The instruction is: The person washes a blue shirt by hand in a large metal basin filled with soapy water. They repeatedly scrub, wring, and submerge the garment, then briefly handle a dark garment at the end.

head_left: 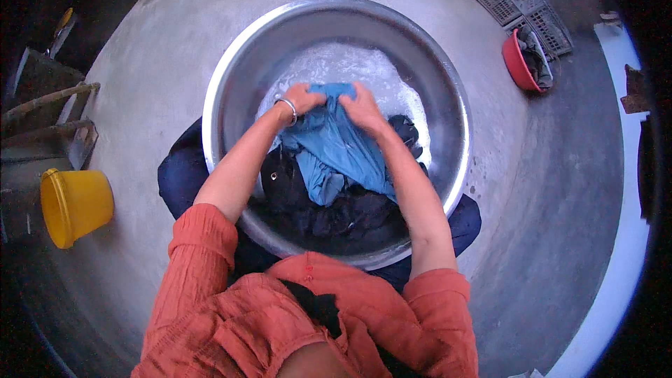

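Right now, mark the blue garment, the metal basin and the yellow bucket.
blue garment (pixel 343 150): head view, on the middle of the cloth below both hands.
metal basin (pixel 231 77): head view, on its bare left wall.
yellow bucket (pixel 80 203): head view, on its side.

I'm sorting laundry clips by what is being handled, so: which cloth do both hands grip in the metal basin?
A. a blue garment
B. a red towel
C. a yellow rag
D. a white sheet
A: the left hand and the right hand both clutch the bunched top of the blue garment, which lies over dark clothes in the soapy metal basin.
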Available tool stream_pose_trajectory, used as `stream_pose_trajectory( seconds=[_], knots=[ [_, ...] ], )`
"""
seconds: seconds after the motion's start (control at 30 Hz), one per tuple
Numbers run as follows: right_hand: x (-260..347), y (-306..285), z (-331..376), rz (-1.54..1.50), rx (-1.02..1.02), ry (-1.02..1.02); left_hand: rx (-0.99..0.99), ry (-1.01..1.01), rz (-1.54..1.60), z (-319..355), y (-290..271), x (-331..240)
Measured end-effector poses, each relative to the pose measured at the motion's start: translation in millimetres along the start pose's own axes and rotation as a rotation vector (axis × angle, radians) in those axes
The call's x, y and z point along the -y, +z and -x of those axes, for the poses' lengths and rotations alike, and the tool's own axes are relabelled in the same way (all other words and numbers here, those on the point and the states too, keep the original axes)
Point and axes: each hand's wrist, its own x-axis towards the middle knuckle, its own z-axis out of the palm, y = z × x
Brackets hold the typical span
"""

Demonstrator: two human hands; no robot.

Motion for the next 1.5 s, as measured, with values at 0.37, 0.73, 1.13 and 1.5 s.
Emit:
stream_pose_trajectory(
  seconds=[0.37,0.73,1.13,1.5],
  knots=[
    [-78.6,-67.8,-15.3,0.093,-0.390,0.273,0.004,-0.159,-0.262,-14.9,12.3,26.0],
    [-38.4,-38.6,-35.9,-0.331,-0.138,0.131,-0.264,-0.115,0.328,-15.2,9.6,24.4],
    [73.4,46.9,16.6,-0.006,-0.142,-0.430,0.151,-0.305,1.335,4.9,-2.4,2.6],
    [-3.8,-10.6,-35.7,0.434,-0.462,0.074,0.342,-0.168,1.335,-3.9,24.3,-8.2]
  ],
)
